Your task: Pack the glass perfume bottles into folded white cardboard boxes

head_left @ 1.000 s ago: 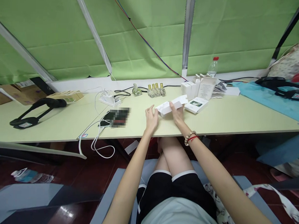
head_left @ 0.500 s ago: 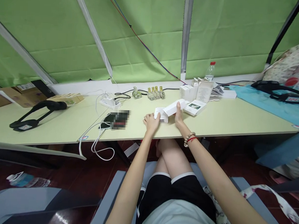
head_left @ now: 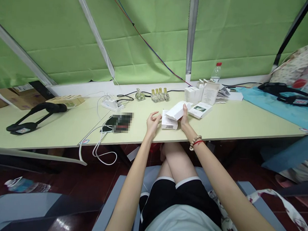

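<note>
My right hand [head_left: 185, 120] grips a white paper box [head_left: 178, 109], thumb on its right side, holding it tilted above the desk. Below the box's left end sits a printed white part with a barcode [head_left: 169, 124]; I cannot tell whether it is joined to the box. My left hand [head_left: 153, 124] is just left of the barcoded part, fingers apart, holding nothing. Beyond the hands stand several small glass bottles with gold tops [head_left: 159, 95] and one rounder glass bottle [head_left: 140, 94]. Right of my right hand lies a flat white box with a dark green picture [head_left: 201, 110].
White boxes [head_left: 192, 94] and an opened carton [head_left: 209, 92] stand at the back, before a red-capped bottle [head_left: 216, 72]. To the left are a phone with its screen blurred [head_left: 118, 122], white cables, a power strip [head_left: 111, 104] and a black headband device [head_left: 37, 116].
The box in my right hand has tipped, and the barcoded part has come into view below it. My left hand held the box, then the barcoded part, and is now off it.
</note>
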Available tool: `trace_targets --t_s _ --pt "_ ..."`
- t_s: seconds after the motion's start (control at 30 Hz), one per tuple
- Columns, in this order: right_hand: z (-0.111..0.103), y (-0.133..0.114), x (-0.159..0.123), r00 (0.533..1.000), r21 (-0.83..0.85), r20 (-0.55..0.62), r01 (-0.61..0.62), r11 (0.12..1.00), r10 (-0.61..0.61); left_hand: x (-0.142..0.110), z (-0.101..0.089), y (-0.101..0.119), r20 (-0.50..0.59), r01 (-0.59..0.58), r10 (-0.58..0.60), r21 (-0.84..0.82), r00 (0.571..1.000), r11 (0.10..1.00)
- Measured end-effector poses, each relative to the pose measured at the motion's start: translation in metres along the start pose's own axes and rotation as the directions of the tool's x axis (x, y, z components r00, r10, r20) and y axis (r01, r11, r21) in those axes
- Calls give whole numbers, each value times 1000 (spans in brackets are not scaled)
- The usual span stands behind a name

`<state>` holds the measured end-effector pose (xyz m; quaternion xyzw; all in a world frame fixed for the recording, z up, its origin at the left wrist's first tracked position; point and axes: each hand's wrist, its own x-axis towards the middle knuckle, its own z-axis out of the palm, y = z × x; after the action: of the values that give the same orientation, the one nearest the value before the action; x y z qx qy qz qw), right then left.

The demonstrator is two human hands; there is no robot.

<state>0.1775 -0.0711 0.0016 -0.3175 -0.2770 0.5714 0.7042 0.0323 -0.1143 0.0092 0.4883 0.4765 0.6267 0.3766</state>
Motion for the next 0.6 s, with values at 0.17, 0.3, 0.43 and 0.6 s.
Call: trace_targets --t_s 0.17,0.3,0.43,0.6 --pt "2 -8 -5 1000 131 2 23 991 -23 0 0 2 39 0 2 -40 999 999" --pt "3 -9 -6 997 142 68 -47 989 38 0 1 3 18 70 -69 -34 997 997" --pt "5 -10 -10 980 89 156 -138 986 123 4 0 -1 10 118 -118 -61 993 991" --pt "7 -14 -14 976 61 140 -179 982 169 5 0 -5 6 99 -99 -62 995 993"
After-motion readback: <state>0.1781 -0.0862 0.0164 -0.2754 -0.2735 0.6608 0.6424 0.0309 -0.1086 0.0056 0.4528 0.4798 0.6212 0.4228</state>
